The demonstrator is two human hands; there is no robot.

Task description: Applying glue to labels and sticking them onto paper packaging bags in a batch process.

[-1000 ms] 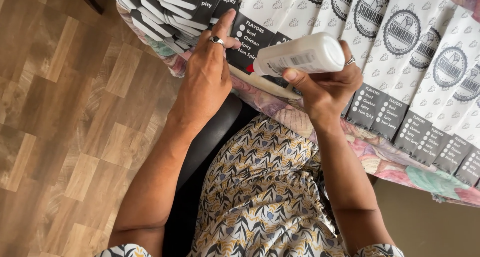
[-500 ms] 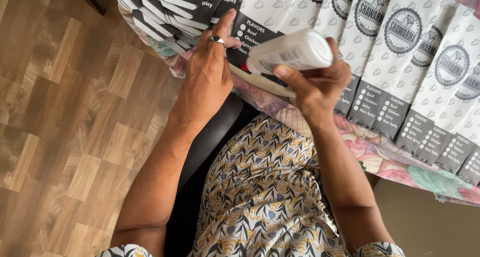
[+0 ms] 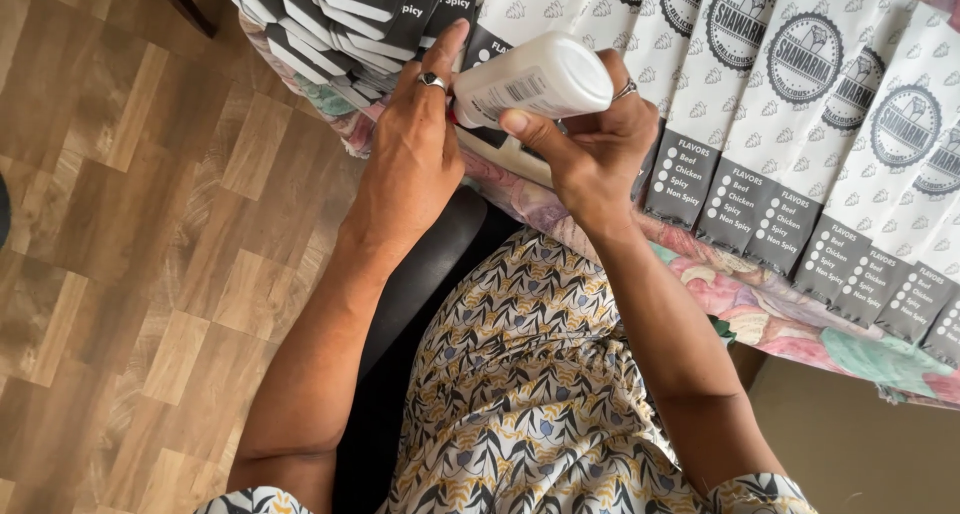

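Bottle [image 3: 530, 79] raised slightly | right hand [image 3: 590, 144] grip wraps its body | left hand [image 3: 415, 139] pinches its tip

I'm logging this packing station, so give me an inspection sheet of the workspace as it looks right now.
Surface: table under a floral cloth.
Job's things: white bottle lying sideways; white-and-grey paper sleeves overlapped in a row.
Clutter: stack of dark sleeves at the table end.
Grippers: right hand grips the bottle; left hand is at its cap end, ring on one finger.
Cables: nothing seen.
Surroundings: wood-pattern floor, black chair seat.
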